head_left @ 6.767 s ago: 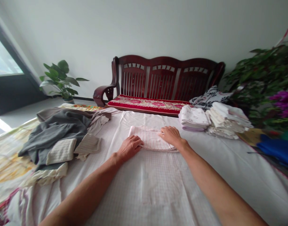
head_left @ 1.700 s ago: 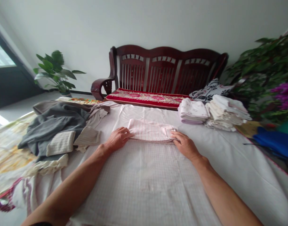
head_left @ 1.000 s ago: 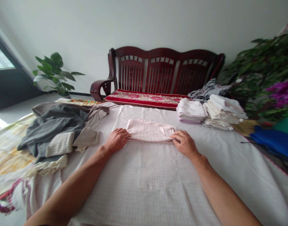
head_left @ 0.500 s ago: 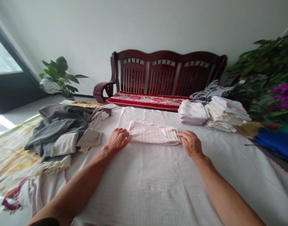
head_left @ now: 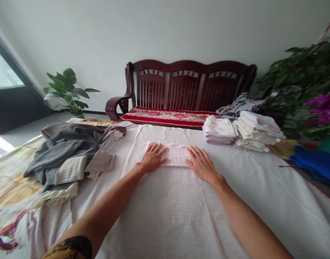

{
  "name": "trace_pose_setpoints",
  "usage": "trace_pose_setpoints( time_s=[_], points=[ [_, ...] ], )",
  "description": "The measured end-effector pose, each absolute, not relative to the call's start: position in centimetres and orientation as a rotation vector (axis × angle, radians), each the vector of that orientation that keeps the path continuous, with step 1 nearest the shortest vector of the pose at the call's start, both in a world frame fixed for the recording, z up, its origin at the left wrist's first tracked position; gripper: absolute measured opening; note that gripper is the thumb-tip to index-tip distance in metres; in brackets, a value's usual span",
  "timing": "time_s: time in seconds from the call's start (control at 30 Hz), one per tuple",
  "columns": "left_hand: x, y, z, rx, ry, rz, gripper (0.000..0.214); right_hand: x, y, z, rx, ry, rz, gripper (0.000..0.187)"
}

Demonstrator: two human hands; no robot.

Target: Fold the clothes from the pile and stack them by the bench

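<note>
A folded cloth (head_left: 176,155), white with thin pinkish stripes, lies flat in the middle of the pale sheet (head_left: 165,208). My left hand (head_left: 153,157) rests palm down on its left part, fingers spread. On the right part my right hand (head_left: 200,160) also lies flat with its fingers apart. Both hands cover the cloth's ends, and the striped middle shows between them. Neither hand grips anything.
To the right stand a stack of folded white cloths (head_left: 220,130) and a taller, cream-white stack (head_left: 258,132). Grey clothing (head_left: 65,149) lies heaped on the left with small beige folded pieces (head_left: 70,170). Behind is a dark wooden bench (head_left: 183,84); a blue item (head_left: 314,163) sits far right.
Both hands have moved inward from the ends of the striped cloth onto its top. Their fingers, bent at the edges before, are now spread flat.
</note>
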State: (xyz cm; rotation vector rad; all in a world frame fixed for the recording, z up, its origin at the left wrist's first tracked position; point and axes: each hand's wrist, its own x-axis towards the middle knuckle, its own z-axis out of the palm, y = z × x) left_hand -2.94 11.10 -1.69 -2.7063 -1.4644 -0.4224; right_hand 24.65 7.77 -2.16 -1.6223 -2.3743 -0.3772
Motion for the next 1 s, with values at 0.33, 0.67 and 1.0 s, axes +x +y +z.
trace_pose_setpoints(
  time_s=[0.33, 0.67, 1.0],
  points=[
    [-7.1, 11.5, -1.6, -2.507, -2.01, -0.435, 0.056, 25.8, 7.8, -2.2, -1.7, -2.305, -0.29, 0.053],
    [-7.8, 12.7, -0.5, -2.245, -2.642, -1.022, 0.056, 22.4, 5.7, -0.6, -1.38, -2.375, -0.369, 0.05],
    [-7.2, 12.7, 1.5, -2.468, -2.873, -1.364, 0.028, 20.1, 5.5, -1.3, -1.39, -2.43, -0.13, 0.05]
  ],
)
